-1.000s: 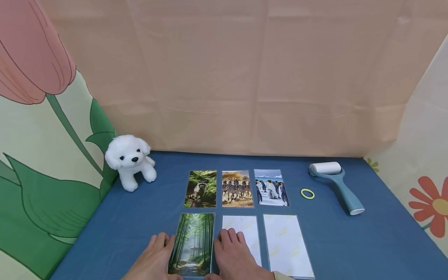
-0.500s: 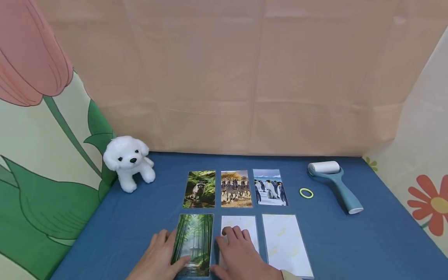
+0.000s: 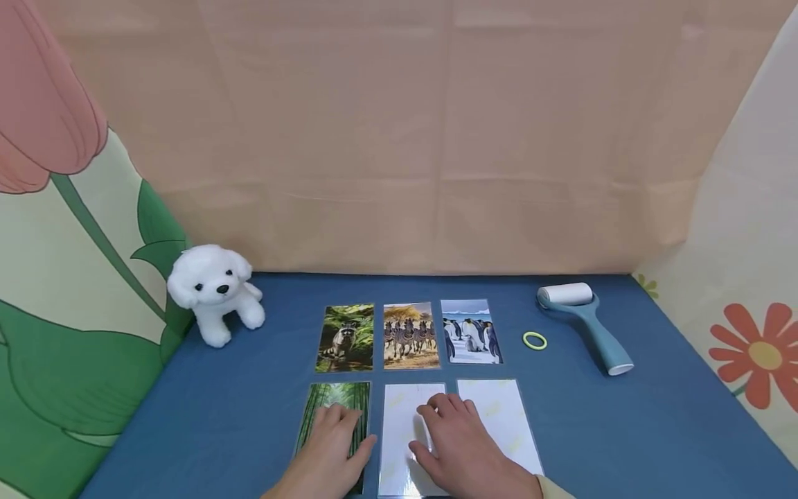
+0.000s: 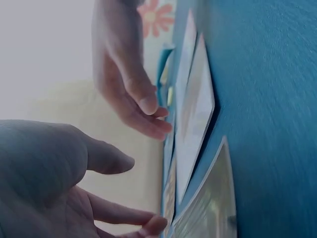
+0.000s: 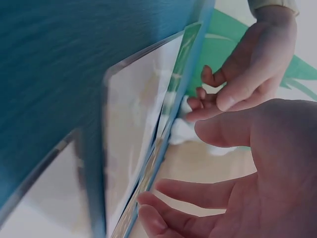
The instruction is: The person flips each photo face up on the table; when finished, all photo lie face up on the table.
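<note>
My left hand (image 3: 333,447) is over the bamboo forest card (image 3: 339,393) in the head view, hiding its lower part. Its fingers are loosely bent with nothing between them, and the left wrist view shows them raised above the card. The right hand (image 3: 464,443) hovers across the white face-down card (image 3: 399,436) in the middle and the white face-down card (image 3: 508,416) to its right. In the right wrist view, thumb and fingers are spread apart and hold nothing. Behind lie a raccoon card (image 3: 345,339), a zebra card (image 3: 410,336) and a penguin card (image 3: 472,333).
On the blue tablecloth (image 3: 218,416), a white plush dog (image 3: 215,287) sits at the back left. A yellow-green ring (image 3: 534,340) and a lint roller (image 3: 592,322) lie at the right. A beige cloth (image 3: 405,138) hangs behind the table.
Both hands have let go of the bamboo card's side edges and shifted right. The left now passes over that card, the right over the white cards. The head view has turned slightly right.
</note>
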{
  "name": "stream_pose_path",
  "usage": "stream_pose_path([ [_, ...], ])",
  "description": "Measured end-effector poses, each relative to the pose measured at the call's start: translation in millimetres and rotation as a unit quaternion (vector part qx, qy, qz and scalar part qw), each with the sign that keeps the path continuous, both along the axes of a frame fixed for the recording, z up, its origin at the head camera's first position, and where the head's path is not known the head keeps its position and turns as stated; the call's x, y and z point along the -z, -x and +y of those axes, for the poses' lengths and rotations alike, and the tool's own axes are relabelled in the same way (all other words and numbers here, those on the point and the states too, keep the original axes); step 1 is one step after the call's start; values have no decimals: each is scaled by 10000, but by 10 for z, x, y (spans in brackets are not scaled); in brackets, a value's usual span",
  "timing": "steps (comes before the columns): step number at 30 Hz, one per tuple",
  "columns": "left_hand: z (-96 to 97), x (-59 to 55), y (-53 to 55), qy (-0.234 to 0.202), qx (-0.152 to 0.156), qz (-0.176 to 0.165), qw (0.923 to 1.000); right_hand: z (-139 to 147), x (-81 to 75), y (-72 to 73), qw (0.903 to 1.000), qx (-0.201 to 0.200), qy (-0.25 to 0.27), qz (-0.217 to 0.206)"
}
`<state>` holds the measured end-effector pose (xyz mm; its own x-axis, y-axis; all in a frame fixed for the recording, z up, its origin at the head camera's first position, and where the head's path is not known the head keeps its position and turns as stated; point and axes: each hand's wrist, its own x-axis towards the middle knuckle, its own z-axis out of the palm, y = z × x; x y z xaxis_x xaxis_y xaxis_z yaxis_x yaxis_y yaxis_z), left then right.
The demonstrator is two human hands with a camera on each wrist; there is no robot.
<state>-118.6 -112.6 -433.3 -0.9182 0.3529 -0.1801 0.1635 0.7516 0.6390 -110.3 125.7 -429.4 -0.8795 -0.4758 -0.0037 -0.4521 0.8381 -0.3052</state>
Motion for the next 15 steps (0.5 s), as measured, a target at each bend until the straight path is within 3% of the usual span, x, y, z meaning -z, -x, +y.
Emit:
stream_pose_path([
  [3, 76, 30, 19, 223, 71, -22, 9997, 96, 13, -9, 9999, 100, 44, -92],
  [7, 144, 61, 23, 525, 181, 209, 9982, 209, 43, -14, 9996, 226, -46, -190],
  [15, 244, 111, 11, 837, 128, 187, 9962, 311, 113, -66, 9994, 329, -101, 10],
])
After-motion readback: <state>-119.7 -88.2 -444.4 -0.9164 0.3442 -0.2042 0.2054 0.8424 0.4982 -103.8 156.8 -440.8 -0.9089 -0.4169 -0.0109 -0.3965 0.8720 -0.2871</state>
